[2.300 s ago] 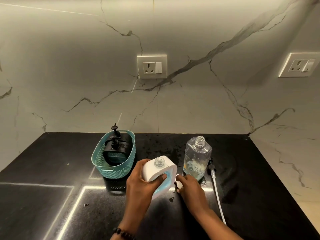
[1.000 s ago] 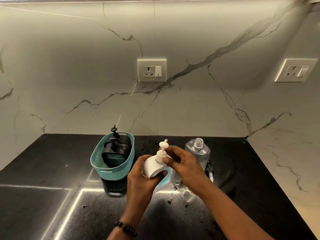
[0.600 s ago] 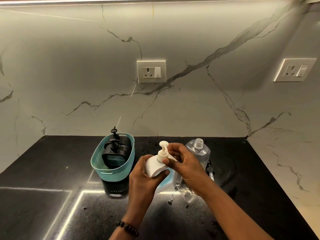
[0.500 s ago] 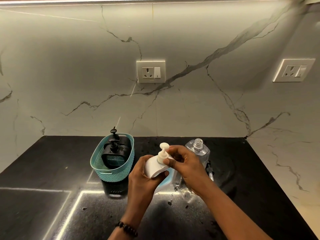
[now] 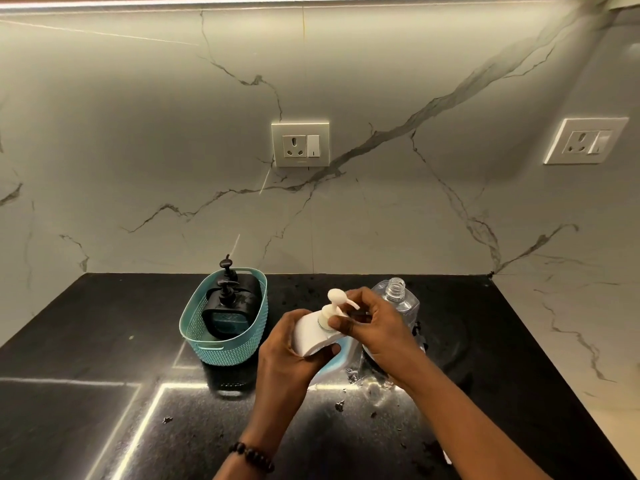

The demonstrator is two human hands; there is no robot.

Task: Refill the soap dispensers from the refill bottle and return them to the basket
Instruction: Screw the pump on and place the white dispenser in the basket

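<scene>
My left hand [image 5: 289, 355] grips the body of a white soap dispenser [image 5: 311, 336] with a blue lower part, held tilted just above the black counter. My right hand [image 5: 375, 327] pinches the collar of its white pump head [image 5: 334, 299], which sits on the dispenser's neck. Behind my right hand stands a clear uncapped refill bottle [image 5: 398, 296], mostly hidden. A teal basket [image 5: 225, 344] to the left holds two black pump dispensers [image 5: 230, 306].
The black counter [image 5: 104, 358] runs to a marble wall with two sockets [image 5: 300, 144]. A black pump with its tube lies behind my right wrist [image 5: 417, 332]. Small crumbs and wet spots [image 5: 353, 377] dot the counter near the dispenser.
The open white dispenser has gained its pump head, brought by my right hand from the counter. Since a second ago my right fingers have shifted slightly around the collar.
</scene>
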